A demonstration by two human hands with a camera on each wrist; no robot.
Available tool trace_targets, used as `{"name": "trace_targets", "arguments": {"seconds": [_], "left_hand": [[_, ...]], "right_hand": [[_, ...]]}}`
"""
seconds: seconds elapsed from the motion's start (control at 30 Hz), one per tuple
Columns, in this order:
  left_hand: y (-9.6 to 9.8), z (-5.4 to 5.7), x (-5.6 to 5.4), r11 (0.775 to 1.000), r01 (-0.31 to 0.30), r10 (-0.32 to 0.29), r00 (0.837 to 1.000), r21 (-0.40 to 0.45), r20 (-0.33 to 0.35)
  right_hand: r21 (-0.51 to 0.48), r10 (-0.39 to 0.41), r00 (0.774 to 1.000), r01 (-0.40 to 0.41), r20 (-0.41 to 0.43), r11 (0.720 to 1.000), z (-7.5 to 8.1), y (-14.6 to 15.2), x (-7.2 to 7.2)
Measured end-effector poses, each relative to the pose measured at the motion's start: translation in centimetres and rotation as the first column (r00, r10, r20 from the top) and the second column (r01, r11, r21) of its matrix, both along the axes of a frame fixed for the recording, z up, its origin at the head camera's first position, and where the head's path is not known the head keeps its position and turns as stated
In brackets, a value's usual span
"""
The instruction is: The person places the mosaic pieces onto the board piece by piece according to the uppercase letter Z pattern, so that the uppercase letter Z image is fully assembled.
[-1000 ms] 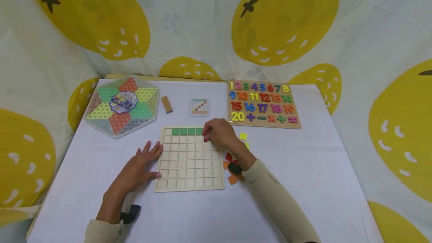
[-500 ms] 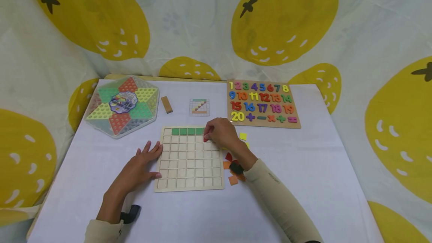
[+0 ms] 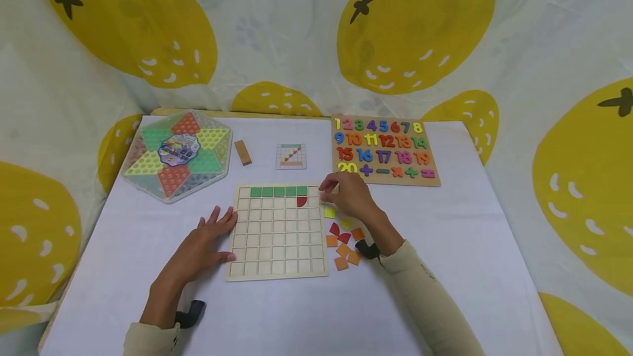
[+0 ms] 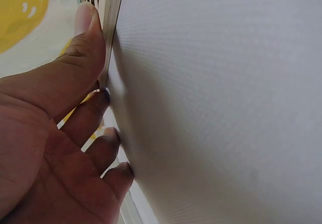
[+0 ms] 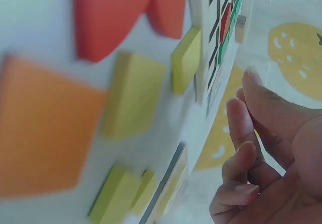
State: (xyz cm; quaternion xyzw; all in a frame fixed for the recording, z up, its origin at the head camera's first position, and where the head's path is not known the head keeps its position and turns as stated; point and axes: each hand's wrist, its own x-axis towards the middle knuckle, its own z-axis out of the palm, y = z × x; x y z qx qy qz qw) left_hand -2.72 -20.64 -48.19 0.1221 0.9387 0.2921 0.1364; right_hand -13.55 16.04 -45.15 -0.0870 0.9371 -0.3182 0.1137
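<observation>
The wooden grid board (image 3: 267, 233) lies flat on the table, with several green square tiles (image 3: 279, 192) along its top row. Below the last green tile sits a red quarter-round tile (image 3: 301, 201). My left hand (image 3: 205, 243) rests at the board's left edge, its fingers spread; in the left wrist view the thumb (image 4: 83, 53) touches the rim. My right hand (image 3: 351, 196) hovers by the upper right corner with fingers bent and nothing held. In the right wrist view the thumb and index fingertips (image 5: 237, 114) have no tile between them.
Loose orange (image 3: 342, 263), red (image 3: 334, 228) and yellow tiles (image 3: 329, 212) lie right of the board. Behind are a pattern card (image 3: 291, 156), a small wooden block (image 3: 243, 153), a number puzzle (image 3: 386, 150) and a hexagonal Chinese checkers set (image 3: 178, 155).
My right hand has let go of the red quarter-round tile, which stays in its cell, and has moved right, off the board. My left hand has stayed in place.
</observation>
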Motion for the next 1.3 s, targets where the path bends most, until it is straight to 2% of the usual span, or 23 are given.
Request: {"name": "trace_targets", "arguments": {"seconds": [0.17,0.37,0.63,0.93,1.3], "left_hand": [[-0.1,0.0,0.0,1.000,-0.001,0.001,1.000,0.003,-0.001],[0.0,0.1,-0.1,1.000,0.004,-0.004,1.000,0.005,0.004],[0.0,0.0,-0.1,1.000,-0.001,0.001,1.000,0.002,0.005],[-0.2,-0.2,0.1,1.000,0.011,-0.011,1.000,0.007,-0.013],[0.0,-0.2,0.1,1.000,0.002,-0.002,1.000,-0.005,-0.005]], "right_hand": [[0.062,-0.005,0.998,0.001,0.067,0.998,-0.3,1.3,0.7],[0.121,0.016,0.989,-0.034,0.145,0.992,-0.9,1.6,1.5],[0.126,0.032,0.995,-0.044,0.099,0.991,-1.3,1.5,1.8],[0.027,0.077,0.996,-0.078,0.040,0.997,-0.3,1.4,1.7],[-0.046,0.058,0.998,-0.059,-0.017,0.997,-0.6,-2.9,1.0]]}}
